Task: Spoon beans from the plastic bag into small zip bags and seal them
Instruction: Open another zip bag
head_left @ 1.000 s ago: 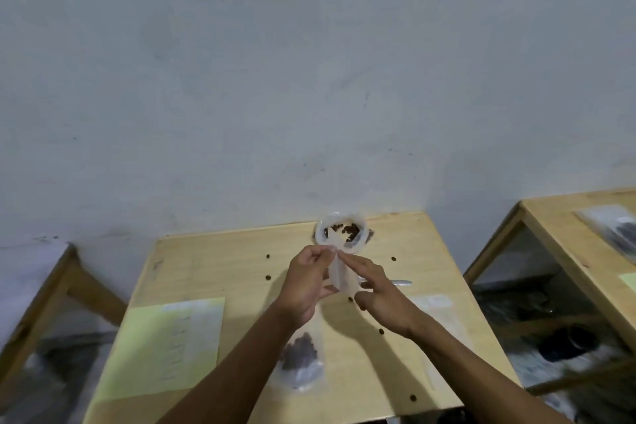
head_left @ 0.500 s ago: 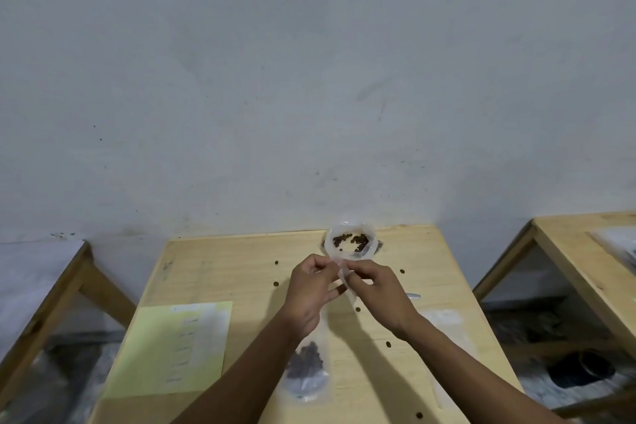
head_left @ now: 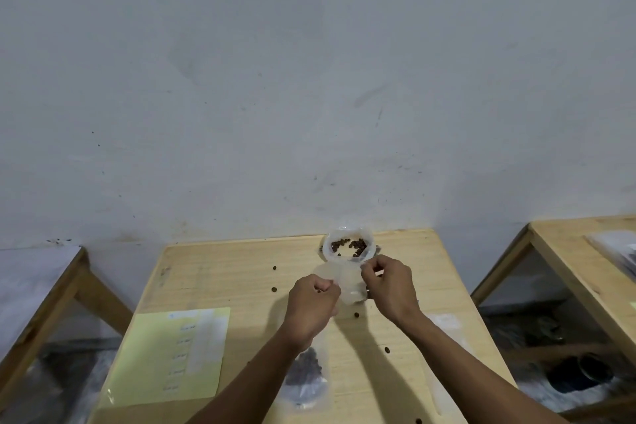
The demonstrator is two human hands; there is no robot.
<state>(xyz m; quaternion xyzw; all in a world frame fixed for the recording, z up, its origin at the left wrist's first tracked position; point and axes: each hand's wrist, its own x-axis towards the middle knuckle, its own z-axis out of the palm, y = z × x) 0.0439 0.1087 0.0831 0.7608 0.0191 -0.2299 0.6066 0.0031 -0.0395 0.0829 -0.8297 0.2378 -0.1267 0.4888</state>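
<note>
An open plastic bag (head_left: 347, 246) with brown beans stands at the far edge of the wooden table (head_left: 223, 272). Just in front of it I hold a small clear zip bag (head_left: 346, 282) between both hands above the table. My left hand (head_left: 313, 303) pinches its left top corner and my right hand (head_left: 387, 286) pinches its right top corner; the bag looks empty. A filled small zip bag (head_left: 304, 379) of beans lies flat on the table under my left forearm.
A pale yellow sheet (head_left: 168, 354) lies at the table's left front. Several loose beans (head_left: 274, 289) are scattered on the tabletop. More clear bags (head_left: 447, 323) lie flat to the right. A second table (head_left: 585, 272) stands at the right, another (head_left: 41, 282) at the left.
My hands have moved apart along the top of the small zip bag, spreading it wide. The view has tilted, so the table sits lower in the frame.
</note>
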